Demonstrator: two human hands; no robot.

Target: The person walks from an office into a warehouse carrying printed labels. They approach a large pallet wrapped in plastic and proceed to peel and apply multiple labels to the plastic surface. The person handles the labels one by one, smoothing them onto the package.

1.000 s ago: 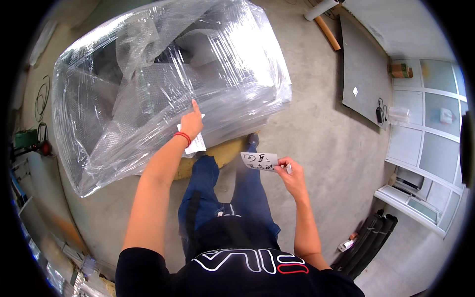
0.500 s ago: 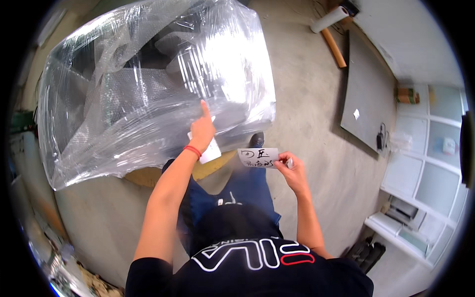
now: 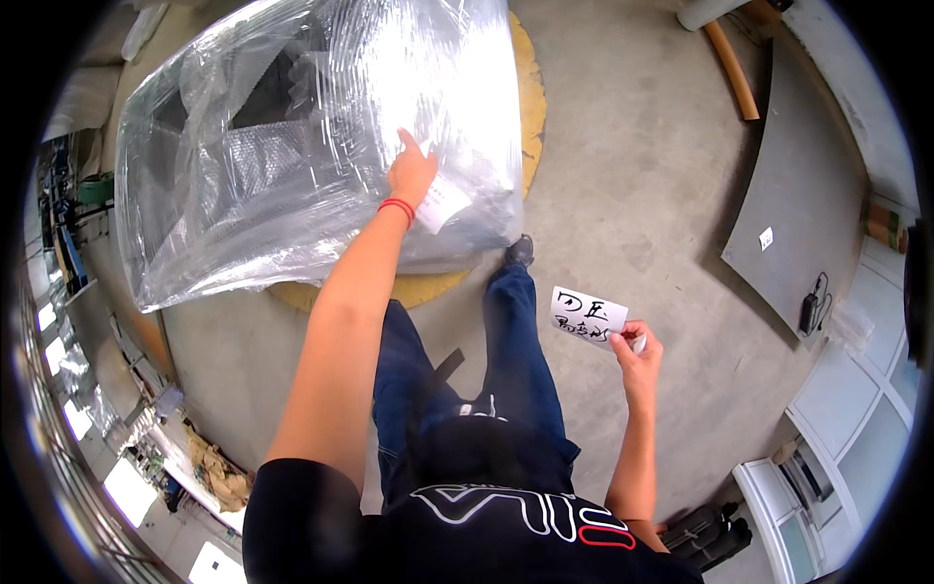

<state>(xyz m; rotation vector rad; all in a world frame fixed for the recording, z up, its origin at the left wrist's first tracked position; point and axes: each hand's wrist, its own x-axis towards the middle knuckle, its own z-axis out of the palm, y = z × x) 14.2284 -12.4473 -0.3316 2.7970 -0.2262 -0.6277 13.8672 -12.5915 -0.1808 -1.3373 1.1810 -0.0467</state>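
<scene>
A large bundle wrapped in clear stretch film and bubble wrap (image 3: 258,161) stands in front of me, to the left. My left hand (image 3: 413,177) is over its near side, index finger stretched out toward the shiny film. The other fingers are curled on a white paper sheet (image 3: 444,206), which sticks out beside the wrist; their exact grip is partly hidden. My right hand (image 3: 637,358) is held out over the floor, pinching the corner of a white paper card (image 3: 588,313) with black handwriting. A small rolled white bit also shows at those fingers.
A round yellow base (image 3: 530,97) shows under the bundle. At right a dark grey panel (image 3: 803,195) lies on the floor, with a black power adapter (image 3: 809,310) on it. An orange tube (image 3: 732,73) is beyond; a white cabinet (image 3: 856,389) stands at the right.
My left hand has moved forward over the bundle with the paper sheet. My right hand has moved outward to the right with the card. The whole view has shifted.
</scene>
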